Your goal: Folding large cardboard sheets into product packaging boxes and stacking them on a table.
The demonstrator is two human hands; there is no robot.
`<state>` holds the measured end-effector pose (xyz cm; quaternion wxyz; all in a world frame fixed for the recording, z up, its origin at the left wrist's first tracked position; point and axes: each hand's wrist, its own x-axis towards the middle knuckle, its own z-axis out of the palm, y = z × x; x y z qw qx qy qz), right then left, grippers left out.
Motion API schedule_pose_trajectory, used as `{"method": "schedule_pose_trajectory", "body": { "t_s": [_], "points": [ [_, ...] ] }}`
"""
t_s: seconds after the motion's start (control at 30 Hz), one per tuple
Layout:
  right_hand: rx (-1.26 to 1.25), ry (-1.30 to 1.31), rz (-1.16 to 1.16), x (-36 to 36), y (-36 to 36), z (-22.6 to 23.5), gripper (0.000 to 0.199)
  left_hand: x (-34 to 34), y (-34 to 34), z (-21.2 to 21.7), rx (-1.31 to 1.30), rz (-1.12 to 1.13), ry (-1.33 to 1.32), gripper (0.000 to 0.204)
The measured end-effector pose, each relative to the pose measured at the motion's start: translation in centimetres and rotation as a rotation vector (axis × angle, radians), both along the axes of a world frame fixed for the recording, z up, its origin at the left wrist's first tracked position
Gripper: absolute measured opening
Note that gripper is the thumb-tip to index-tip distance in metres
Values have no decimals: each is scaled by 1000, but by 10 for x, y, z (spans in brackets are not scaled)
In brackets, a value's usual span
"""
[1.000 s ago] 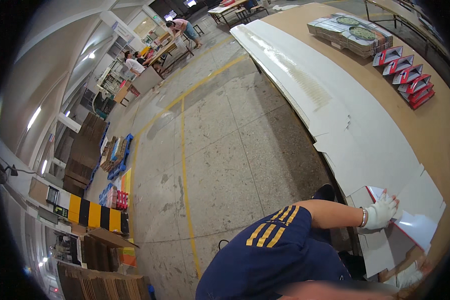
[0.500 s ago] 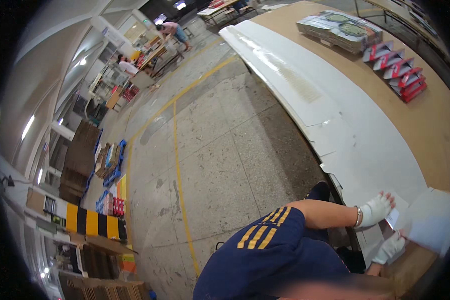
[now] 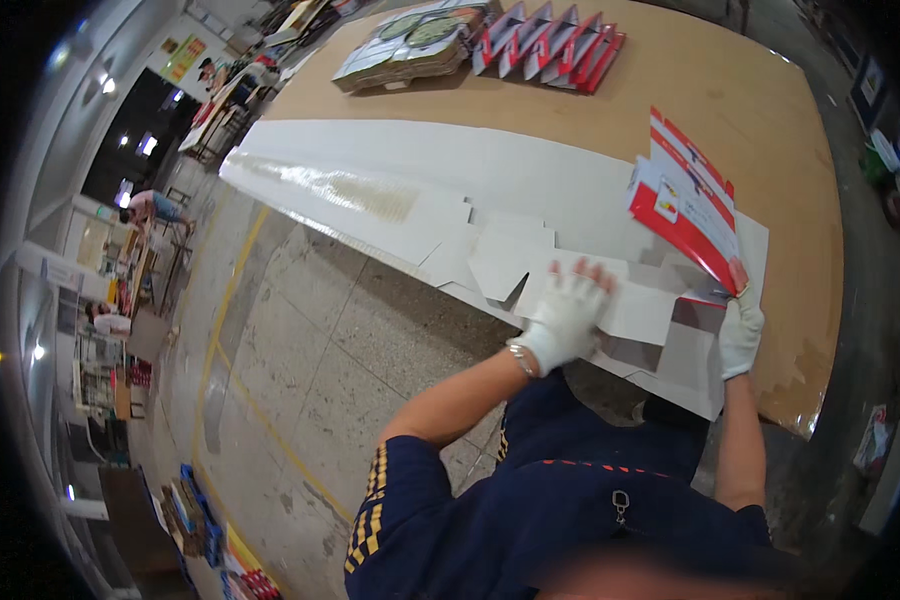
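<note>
Two gloved hands work at the table (image 3: 770,90): the left hand (image 3: 568,315) lies spread flat on one white carton blank (image 3: 630,310), while the right hand (image 3: 740,325) grips one red-and-white folded carton (image 3: 685,200), tilted up just beside it.

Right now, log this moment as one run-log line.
left hand: flat on white card | right hand: grips red-white carton, tilted up | bench: white sheets, red cartons at far end

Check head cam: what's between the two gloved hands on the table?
Head view: between left hand and right hand lie only flat white carton flaps. The red-and-white carton tilts above the right hand.
</note>
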<state>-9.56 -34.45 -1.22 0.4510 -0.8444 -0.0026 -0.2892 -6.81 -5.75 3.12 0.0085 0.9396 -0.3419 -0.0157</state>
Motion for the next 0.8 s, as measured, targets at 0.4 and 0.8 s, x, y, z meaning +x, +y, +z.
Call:
{"method": "schedule_pose_trajectory", "body": {
  "t_s": [0.4, 0.8],
  "points": [
    [-293, 141, 86, -11, -41, -39, 66, 74, 72, -25, -538, -143, 268, 16],
    [-410, 243, 139, -24, -29, -18, 68, 70, 18, -49, -226, 228, 115, 43]
  ]
}}
